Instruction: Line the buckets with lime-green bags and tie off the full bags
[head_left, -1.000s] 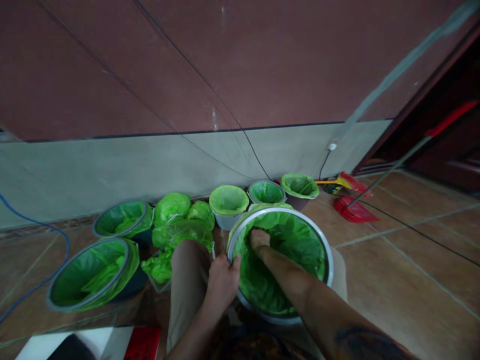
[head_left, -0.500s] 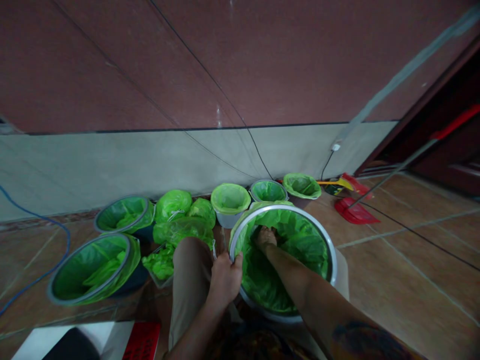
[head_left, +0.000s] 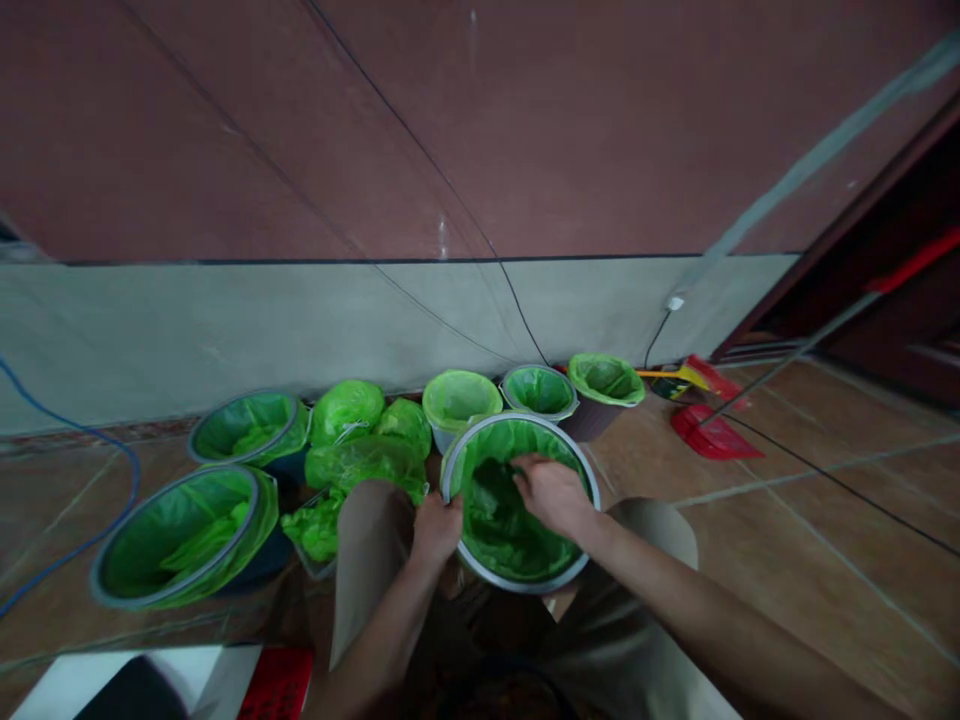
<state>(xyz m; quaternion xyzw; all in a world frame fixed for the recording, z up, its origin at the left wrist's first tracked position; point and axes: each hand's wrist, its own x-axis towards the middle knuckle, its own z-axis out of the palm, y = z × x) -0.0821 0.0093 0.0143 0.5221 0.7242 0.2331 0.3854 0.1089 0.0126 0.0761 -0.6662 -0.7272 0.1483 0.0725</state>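
Between my knees stands a trash can (head_left: 517, 582) with a grey rim, lined with a green plastic bag (head_left: 480, 535). My left hand (head_left: 437, 528) is closed round the left side of its rim. Over the mouth of the can, my right hand (head_left: 553, 492) points left with its fingers loosely bent and apart; nothing shows in them. Dark folds of the liner lie below those fingers, and the bottom of the can is in shadow.
Smaller lined bins (head_left: 463, 400) stand along the wall. Two large lined bins (head_left: 180, 540) are at left, beside knotted green bags (head_left: 349, 410). A red dustpan (head_left: 716, 435) lies right on the tiles. A blue hose (head_left: 112, 438) runs along the left.
My right hand has risen from deep inside the trash can to its mouth. The can has dropped lower and sits more upright between my knees, with my left hand still on the rim.
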